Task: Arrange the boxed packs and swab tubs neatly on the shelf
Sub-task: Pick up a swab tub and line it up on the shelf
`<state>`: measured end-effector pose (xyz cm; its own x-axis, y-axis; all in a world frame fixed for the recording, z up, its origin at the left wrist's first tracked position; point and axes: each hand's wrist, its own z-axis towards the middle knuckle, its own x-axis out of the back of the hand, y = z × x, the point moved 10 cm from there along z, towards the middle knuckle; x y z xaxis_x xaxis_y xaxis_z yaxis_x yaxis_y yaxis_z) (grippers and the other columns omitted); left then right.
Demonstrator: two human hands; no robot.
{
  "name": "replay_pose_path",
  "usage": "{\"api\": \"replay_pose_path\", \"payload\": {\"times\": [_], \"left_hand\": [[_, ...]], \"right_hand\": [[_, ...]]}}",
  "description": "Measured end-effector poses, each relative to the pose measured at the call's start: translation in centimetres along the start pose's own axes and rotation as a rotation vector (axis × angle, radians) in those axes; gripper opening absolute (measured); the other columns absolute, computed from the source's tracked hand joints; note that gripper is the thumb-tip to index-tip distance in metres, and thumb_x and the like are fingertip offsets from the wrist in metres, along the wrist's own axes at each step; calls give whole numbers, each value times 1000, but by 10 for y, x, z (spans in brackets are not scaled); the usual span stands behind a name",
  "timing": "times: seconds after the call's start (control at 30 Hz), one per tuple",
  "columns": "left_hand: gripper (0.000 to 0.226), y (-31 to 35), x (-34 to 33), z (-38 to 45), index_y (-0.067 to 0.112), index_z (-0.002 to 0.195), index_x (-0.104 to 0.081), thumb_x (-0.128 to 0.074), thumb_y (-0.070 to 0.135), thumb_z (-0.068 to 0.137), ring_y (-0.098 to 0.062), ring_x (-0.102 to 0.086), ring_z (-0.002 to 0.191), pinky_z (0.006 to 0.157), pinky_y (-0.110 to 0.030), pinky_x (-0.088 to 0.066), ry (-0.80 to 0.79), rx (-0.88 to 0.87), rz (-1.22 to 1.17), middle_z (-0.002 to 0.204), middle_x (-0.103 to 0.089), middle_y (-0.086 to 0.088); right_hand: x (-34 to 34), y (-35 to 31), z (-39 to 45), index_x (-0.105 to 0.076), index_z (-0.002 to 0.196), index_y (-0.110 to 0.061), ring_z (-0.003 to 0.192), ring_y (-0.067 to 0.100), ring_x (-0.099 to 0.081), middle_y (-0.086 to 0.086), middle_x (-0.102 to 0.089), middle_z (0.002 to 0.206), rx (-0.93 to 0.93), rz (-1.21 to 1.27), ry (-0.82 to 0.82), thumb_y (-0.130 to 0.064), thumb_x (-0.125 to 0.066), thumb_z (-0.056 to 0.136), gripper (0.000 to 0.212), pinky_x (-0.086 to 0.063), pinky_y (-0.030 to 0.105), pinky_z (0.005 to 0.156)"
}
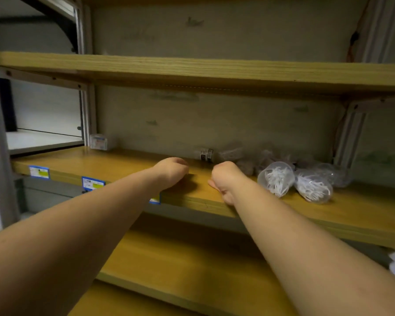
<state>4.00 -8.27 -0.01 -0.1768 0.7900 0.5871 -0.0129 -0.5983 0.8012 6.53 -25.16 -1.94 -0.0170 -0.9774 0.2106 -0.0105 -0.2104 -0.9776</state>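
Bare forearms reach over the lower wooden board to the middle shelf (123, 165). Left hand (171, 171) and right hand (225, 179) are both clenched and empty, probably poised to grasp. At 2 o'clock of the right hand, clear round swab tubs (277, 177) lie toppled. At the far 10 o'clock corner stands one small boxed pack (98, 141).

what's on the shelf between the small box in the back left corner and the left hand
Nothing: in the head view the stretch of shelf from the small box to the left hand is bare wood.
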Motion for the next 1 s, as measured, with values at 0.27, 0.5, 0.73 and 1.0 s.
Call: {"api": "replay_pose_path", "payload": {"times": [0.27, 0.5, 0.73, 1.0], "left_hand": [[37, 11, -16, 88, 7, 130, -57, -48, 12, 94, -25, -59, 96, 90, -33, -51, -82, -88, 289, 120, -61, -14], [17, 12, -34, 186, 17, 105, -60, -45, 23, 103, -15, -55, 75, 61, -26, -40, -70, -258, 305, 108, -64, -6], [24, 0, -22, 213, 29, 118, -68, -65, 22, 95, -14, -66, 102, 97, -33, -53, -61, -298, -485, 120, -70, 2], [23, -6, -29, 216, 12, 120, -66, -62, 13, 98, -20, -67, 103, 92, -32, -54, -206, -213, -703, 114, -71, -9]], "right_hand": [[-16, -15, 82, -41, 150, -17, 110, 27, -61, 7, -30, 160, -140, -27, 54, 1, -42, 103, 50, -59, 28, 51], [-31, -22, 138, -59, 93, -9, 77, 28, -63, 10, -59, 94, -90, -113, 163, -5, -49, 102, 15, -61, 30, 52], [-20, -16, 153, -50, 123, -16, 63, 15, -69, 11, -67, 107, 44, -178, 259, -12, -46, 103, 21, -64, 41, 74], [-27, -20, 154, -57, 134, -20, 63, 11, -60, 2, -62, 110, 37, -207, 153, -46, -44, 103, 42, -55, 29, 72]]}}
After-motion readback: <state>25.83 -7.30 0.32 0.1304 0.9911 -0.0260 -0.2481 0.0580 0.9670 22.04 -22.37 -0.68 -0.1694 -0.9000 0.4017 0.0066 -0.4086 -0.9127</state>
